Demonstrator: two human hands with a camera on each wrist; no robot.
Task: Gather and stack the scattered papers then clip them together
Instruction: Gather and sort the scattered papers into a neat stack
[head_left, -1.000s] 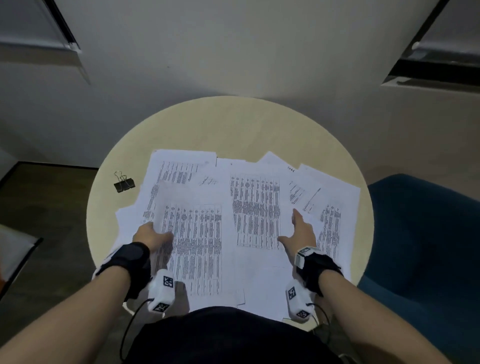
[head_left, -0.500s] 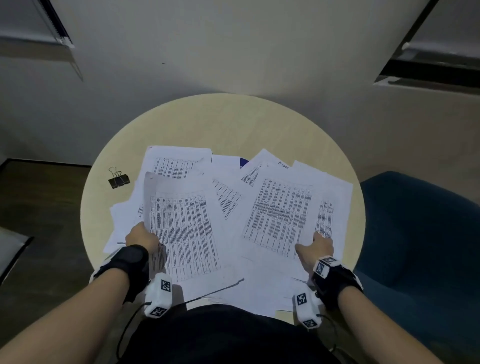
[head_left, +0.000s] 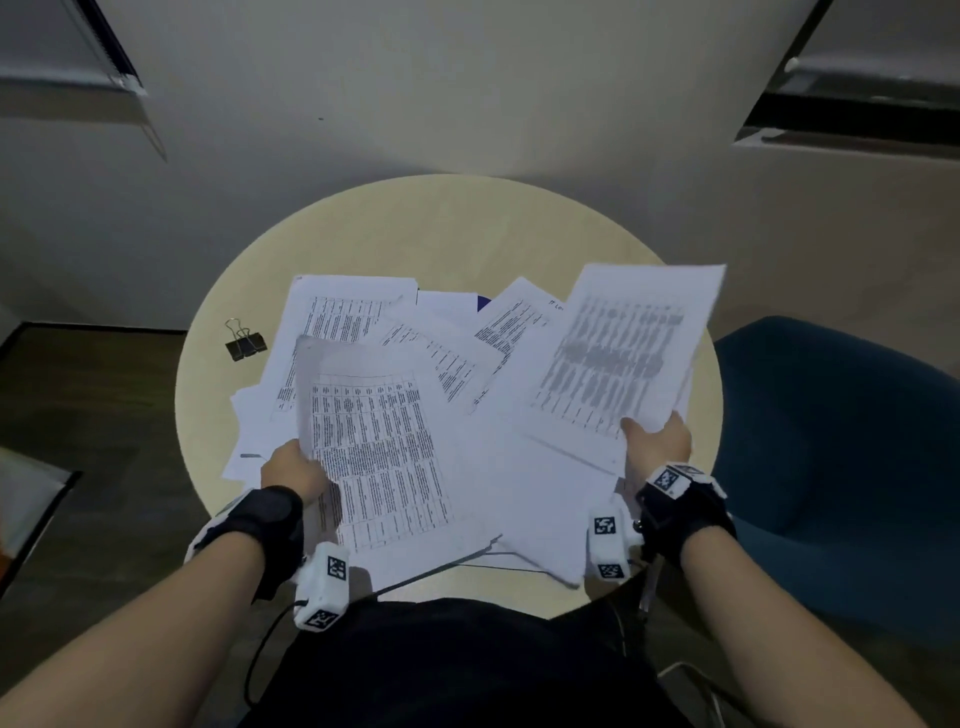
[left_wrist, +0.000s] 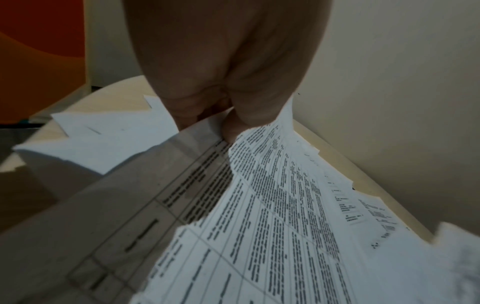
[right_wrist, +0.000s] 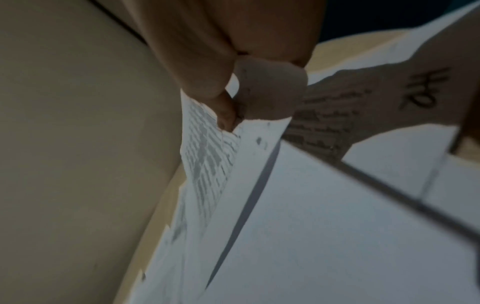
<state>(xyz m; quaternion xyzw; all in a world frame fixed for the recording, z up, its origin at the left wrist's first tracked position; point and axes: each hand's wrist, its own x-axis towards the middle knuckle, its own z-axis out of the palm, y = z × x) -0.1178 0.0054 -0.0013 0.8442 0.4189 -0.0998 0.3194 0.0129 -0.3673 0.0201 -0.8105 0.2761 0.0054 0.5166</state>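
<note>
Several printed white papers lie overlapping on the round beige table. My left hand pinches the left edge of a printed sheet, whose left side curls up; the left wrist view shows that sheet between thumb and fingers. My right hand pinches the near edge of another printed sheet, lifted and tilted above the pile; in the right wrist view that sheet hangs from my fingertips. A black binder clip lies on the table, left of the papers.
A blue armchair stands close to the table's right side. A pale wall runs behind the table. A thin cable lies across the table's near edge. Dark floor shows on the left.
My right hand has picked up a sheet from the right of the pile and raised it off the table. My left hand has kept its hold while its sheet's left edge has curled up.
</note>
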